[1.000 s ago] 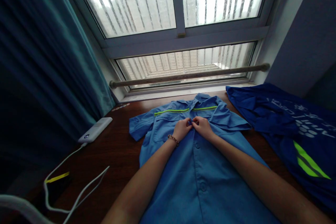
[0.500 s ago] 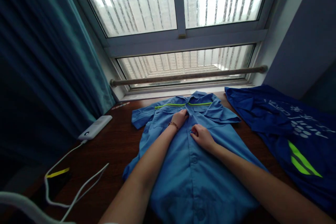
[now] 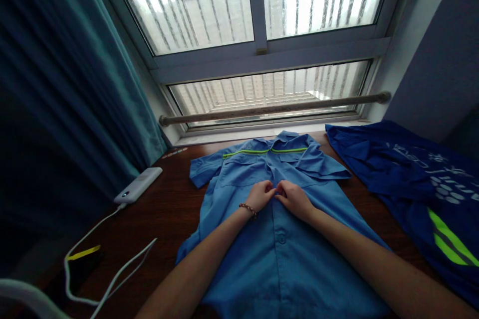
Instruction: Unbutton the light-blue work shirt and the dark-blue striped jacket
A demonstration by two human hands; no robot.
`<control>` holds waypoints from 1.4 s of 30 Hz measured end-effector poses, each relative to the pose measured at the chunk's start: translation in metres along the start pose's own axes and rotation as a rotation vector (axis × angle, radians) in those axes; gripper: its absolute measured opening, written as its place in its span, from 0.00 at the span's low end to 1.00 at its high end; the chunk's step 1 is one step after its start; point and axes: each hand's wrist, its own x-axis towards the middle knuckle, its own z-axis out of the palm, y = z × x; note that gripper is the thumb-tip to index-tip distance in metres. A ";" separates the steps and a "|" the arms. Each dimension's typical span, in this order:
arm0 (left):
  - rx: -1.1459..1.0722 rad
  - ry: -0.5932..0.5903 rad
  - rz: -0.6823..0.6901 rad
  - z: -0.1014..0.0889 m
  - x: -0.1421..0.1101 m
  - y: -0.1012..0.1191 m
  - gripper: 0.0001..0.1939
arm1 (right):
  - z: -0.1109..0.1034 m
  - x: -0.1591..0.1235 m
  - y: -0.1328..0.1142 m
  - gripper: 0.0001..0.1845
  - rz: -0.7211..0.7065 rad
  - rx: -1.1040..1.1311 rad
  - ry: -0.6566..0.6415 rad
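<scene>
A light blue short-sleeved shirt (image 3: pixel 284 259) with a neon green chest stripe lies flat, front up, on a dark wooden table (image 3: pixel 164 219), collar towards the window. My left hand (image 3: pixel 260 194), with a bead bracelet on its wrist, and my right hand (image 3: pixel 294 198) meet at the shirt's button placket in the upper chest. Both hands have their fingers curled and pinch the fabric at the placket where the fingertips touch. What lies between the fingertips is too small to make out.
A dark blue garment (image 3: pixel 419 184) with white print and neon green stripes lies at the right. A white power bank (image 3: pixel 138 185) with a white cable (image 3: pixel 101 269) lies at the left. Behind are a barred window and a wooden rail (image 3: pixel 273 107); a teal curtain (image 3: pixel 75 84) hangs left.
Half a second ago my left hand was up by the collar and my right lay lower on the placket. Both hands now meet again at the placket, lower than one second ago.
</scene>
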 end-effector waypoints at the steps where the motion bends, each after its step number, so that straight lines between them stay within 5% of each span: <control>1: -0.011 0.000 0.000 0.000 -0.001 0.001 0.09 | -0.001 -0.001 -0.001 0.05 -0.010 -0.006 0.001; 10: -0.259 0.266 -0.094 0.009 -0.011 0.011 0.09 | -0.005 -0.006 -0.004 0.04 -0.125 -0.009 0.069; 19: -0.705 0.160 -0.226 0.008 -0.005 0.005 0.10 | -0.006 -0.011 -0.007 0.08 -0.185 -0.067 0.053; 26: -0.748 0.110 -0.210 0.008 -0.003 0.000 0.12 | -0.012 -0.011 -0.008 0.09 -0.220 -0.233 0.090; 33: -0.629 0.223 -0.164 0.013 -0.008 0.004 0.09 | -0.018 -0.009 -0.013 0.11 -0.288 -0.379 0.075; 42: -0.629 0.256 -0.096 0.009 -0.010 0.010 0.08 | -0.014 -0.008 -0.007 0.09 -0.132 -0.210 0.069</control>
